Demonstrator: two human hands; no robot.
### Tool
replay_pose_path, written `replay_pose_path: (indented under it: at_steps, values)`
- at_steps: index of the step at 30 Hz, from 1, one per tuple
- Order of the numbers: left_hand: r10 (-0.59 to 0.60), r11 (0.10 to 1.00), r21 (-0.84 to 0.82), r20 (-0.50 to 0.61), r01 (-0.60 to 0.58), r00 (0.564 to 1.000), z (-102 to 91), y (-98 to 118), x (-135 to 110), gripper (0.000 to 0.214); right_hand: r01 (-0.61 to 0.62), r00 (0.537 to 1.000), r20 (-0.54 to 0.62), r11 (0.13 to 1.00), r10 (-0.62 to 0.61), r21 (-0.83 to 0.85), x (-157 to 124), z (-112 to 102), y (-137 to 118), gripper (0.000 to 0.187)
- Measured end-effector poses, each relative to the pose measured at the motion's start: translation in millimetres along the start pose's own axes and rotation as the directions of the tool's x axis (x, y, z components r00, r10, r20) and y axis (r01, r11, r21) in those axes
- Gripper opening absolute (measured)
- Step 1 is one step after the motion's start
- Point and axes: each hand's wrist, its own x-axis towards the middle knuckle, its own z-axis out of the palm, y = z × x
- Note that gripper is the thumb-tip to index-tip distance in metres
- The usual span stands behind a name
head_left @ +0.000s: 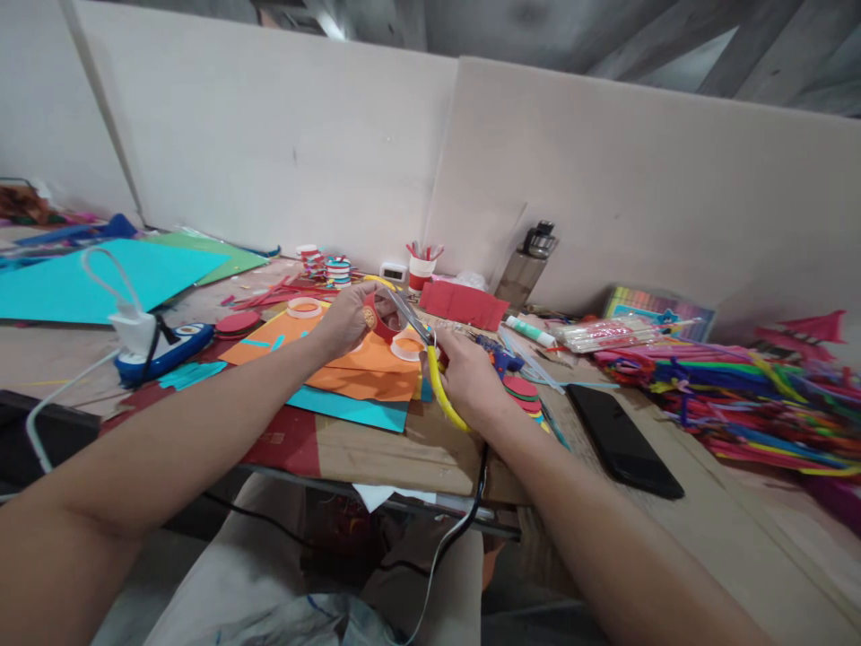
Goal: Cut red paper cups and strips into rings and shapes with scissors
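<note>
My right hand [473, 370] is wrapped round yellow-handled scissors [440, 392], their blades pointing up and left. My left hand [345, 320] pinches a red ring-shaped piece [385, 330] with a yellow strip [380, 281] at its top. The blades are at the ring's right side; whether they touch it I cannot tell. Below my hands lie orange sheets [377, 384] over a turquoise sheet [356, 411]. A white ring [407, 345] rests on the orange beside my right hand, and another pale ring [305, 308] lies farther left.
A black phone [622, 440] lies right of my forearm, near bundled coloured pipe cleaners [746, 404]. Behind are a glue stick [531, 332], a bottle [528, 265], folded red paper [464, 305] and a red-and-white cup [421, 269]. A blue power strip [165, 353] with a white plug sits left.
</note>
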Motion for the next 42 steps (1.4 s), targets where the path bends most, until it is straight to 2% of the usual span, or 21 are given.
replay_pose_path:
  at_steps: [11,17,24,33,36,42]
  values:
    - [0.033,0.999,0.011,0.061,-0.034,0.998,-4.8,0,2,0.027,-0.016,1.000,0.005,0.999,0.016,0.035,-1,-1,0,0.018]
    - [0.026,0.997,0.073,0.055,-0.030,0.998,1.1,6,-1,0.035,0.026,1.000,-0.011,0.993,-0.025,0.112,0,0,0,0.021]
    - [-0.035,0.992,0.123,0.105,0.022,0.994,-1.3,5,-3,0.040,0.062,0.998,-0.037,0.996,-0.059,0.070,1,3,3,0.019]
    - [0.007,0.977,0.210,0.127,-0.033,0.992,2.9,13,-6,0.035,0.054,0.998,-0.038,0.997,-0.052,0.064,1,1,3,0.018]
    - [0.015,0.980,0.192,0.151,-0.044,0.988,3.7,12,-5,0.036,0.047,0.999,-0.028,0.997,-0.045,0.066,1,0,2,0.019]
    - [0.015,0.995,0.087,0.259,-0.039,0.966,-6.5,-1,1,0.037,0.020,1.000,-0.006,0.998,-0.020,0.053,0,-1,0,0.021]
